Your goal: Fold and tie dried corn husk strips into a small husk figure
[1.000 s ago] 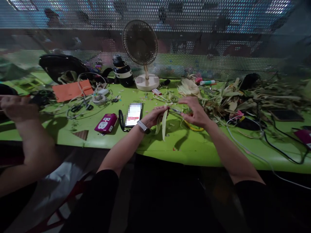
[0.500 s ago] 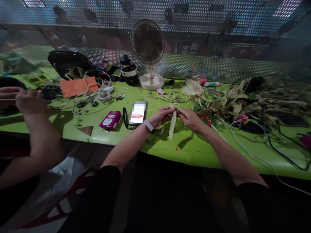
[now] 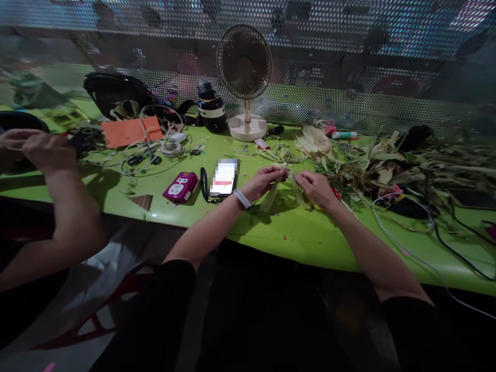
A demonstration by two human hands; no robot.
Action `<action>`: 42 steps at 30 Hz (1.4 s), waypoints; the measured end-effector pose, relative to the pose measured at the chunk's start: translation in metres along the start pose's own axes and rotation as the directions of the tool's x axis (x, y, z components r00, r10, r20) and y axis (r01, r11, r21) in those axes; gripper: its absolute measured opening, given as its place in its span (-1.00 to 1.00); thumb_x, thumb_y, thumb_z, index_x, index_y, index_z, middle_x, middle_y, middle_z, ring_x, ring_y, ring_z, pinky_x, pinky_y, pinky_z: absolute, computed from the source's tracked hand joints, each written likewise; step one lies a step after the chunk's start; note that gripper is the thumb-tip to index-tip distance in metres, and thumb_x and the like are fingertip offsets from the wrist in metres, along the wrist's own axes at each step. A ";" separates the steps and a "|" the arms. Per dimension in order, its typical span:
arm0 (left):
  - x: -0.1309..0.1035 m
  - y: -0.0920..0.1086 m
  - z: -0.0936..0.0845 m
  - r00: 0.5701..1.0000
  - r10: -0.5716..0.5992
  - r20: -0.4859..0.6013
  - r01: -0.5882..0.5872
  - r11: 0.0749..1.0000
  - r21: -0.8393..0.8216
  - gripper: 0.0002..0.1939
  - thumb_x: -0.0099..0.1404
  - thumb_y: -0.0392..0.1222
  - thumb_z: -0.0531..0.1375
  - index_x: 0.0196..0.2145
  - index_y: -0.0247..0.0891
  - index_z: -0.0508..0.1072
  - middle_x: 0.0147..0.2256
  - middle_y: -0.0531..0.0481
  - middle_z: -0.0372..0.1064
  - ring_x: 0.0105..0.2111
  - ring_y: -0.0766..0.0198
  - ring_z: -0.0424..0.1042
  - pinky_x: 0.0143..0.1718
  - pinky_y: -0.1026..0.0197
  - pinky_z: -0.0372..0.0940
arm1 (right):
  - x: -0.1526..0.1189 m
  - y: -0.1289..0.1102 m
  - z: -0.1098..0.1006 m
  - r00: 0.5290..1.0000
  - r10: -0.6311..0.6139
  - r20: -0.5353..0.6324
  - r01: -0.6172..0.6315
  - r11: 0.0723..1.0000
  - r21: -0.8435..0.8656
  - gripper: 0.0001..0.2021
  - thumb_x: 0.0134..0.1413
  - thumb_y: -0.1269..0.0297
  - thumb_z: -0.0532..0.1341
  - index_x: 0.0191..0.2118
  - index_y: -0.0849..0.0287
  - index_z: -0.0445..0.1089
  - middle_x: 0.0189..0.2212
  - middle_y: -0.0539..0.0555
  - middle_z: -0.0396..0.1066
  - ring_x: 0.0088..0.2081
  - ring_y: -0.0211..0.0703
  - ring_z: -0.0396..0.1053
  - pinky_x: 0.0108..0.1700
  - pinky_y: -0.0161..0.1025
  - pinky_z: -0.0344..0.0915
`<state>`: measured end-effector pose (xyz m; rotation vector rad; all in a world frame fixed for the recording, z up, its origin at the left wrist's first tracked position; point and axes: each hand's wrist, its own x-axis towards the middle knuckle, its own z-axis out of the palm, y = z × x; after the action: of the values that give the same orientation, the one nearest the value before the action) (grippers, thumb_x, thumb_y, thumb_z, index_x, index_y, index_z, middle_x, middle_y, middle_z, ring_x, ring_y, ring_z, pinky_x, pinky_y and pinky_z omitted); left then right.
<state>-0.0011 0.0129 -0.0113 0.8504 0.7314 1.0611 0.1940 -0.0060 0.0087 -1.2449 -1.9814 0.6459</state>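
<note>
Over the green table (image 3: pixel 271 227), my left hand (image 3: pixel 267 181) pinches a pale strip of husk (image 3: pixel 269 199) that hangs below its fingers, slightly blurred. My right hand (image 3: pixel 313 187) is a little to the right, its fingers closed on another pale husk strip (image 3: pixel 300 195) that hangs down. A small gap parts the two hands. Something red and yellow (image 3: pixel 336 195) lies partly hidden behind my right wrist. Beside my left wrist is a lit phone (image 3: pixel 225 178).
A fan (image 3: pixel 247 126) and a black bottle (image 3: pixel 212 113) stand at the back. Dry husks (image 3: pixel 372 160) and cables (image 3: pixel 387 227) lie at the right. At the left are a purple socket block (image 3: pixel 180 187), orange paper (image 3: pixel 127 133) and a co-worker's hands (image 3: pixel 50 152).
My hands have moved apart slightly, and a husk strip now hangs from each. The view has shifted a little, so the table items appear further right.
</note>
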 end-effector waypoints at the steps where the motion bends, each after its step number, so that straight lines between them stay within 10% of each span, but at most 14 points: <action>1: 0.001 -0.001 0.000 1.000 0.029 0.000 -0.029 0.999 0.016 -0.84 0.05 -0.28 0.44 -0.45 -0.34 0.52 -0.43 0.07 0.50 -0.42 0.46 0.42 -0.25 0.33 0.26 | -0.001 -0.002 0.002 0.999 -0.021 0.035 0.021 1.000 -0.023 -0.68 0.17 0.03 0.14 -0.47 0.15 0.37 -0.54 0.03 0.39 -0.47 -0.19 0.25 -0.37 -0.24 0.14; 10: 0.002 -0.013 0.002 0.995 0.099 -0.007 -0.097 0.989 0.110 -0.72 -0.07 -0.17 0.49 -0.46 -0.34 0.53 -0.43 0.03 0.50 -0.39 0.40 0.40 -0.24 0.26 0.26 | -0.001 0.002 0.013 0.948 -0.143 0.286 0.169 0.983 -0.071 -0.82 0.12 0.22 0.15 -0.39 0.17 0.43 -0.47 0.06 0.44 -0.43 -0.20 0.29 -0.33 -0.25 0.17; 17: -0.003 -0.002 0.001 0.973 0.045 0.228 -0.112 0.951 0.287 -0.70 -0.01 -0.10 0.46 -0.48 -0.34 0.49 -0.50 0.08 0.39 -0.48 0.47 0.26 -0.39 0.31 0.12 | 0.003 0.002 -0.012 0.987 -0.150 -0.063 0.148 0.988 -0.033 -0.74 0.14 0.13 0.18 -0.22 0.17 0.53 -0.20 0.17 0.55 -0.14 -0.01 0.44 -0.06 -0.10 0.31; 23: -0.015 0.005 0.009 0.971 -0.047 0.235 -0.038 0.937 0.346 -0.71 0.03 -0.07 0.44 -0.48 -0.31 0.47 -0.56 0.14 0.26 -0.61 0.53 0.05 -0.56 0.32 -0.13 | 0.011 0.012 -0.015 0.950 -0.075 0.304 0.023 0.985 0.170 -0.52 0.11 -0.23 0.19 -0.28 0.13 0.53 -0.23 0.13 0.56 -0.11 0.01 0.45 0.05 -0.02 0.32; 35: -0.010 0.008 0.002 0.965 -0.121 0.231 0.012 0.907 0.422 -0.71 0.00 -0.11 0.45 -0.58 -0.33 0.46 -0.65 0.14 0.17 -0.64 0.53 -0.01 -0.57 0.31 -0.20 | 0.014 0.018 -0.009 0.966 -0.258 0.029 0.252 0.960 0.124 -0.53 0.06 -0.27 0.22 -0.45 0.08 0.48 -0.29 0.12 0.46 -0.17 -0.04 0.42 0.00 -0.02 0.32; 42: -0.012 0.007 0.002 0.957 -0.068 0.281 -0.066 0.895 0.440 -0.70 -0.03 -0.05 0.46 -0.55 -0.32 0.52 -0.58 0.08 0.32 -0.56 0.48 0.17 -0.48 0.33 0.03 | 0.012 0.014 -0.013 0.988 -0.090 0.128 0.074 0.989 0.125 -0.64 0.07 -0.07 0.24 -0.48 0.13 0.46 -0.35 0.10 0.47 -0.24 -0.07 0.39 -0.05 -0.07 0.31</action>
<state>-0.0063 0.0033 -0.0031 1.3707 0.7342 0.7482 0.2086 0.0116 0.0102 -1.0664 -2.0585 0.8121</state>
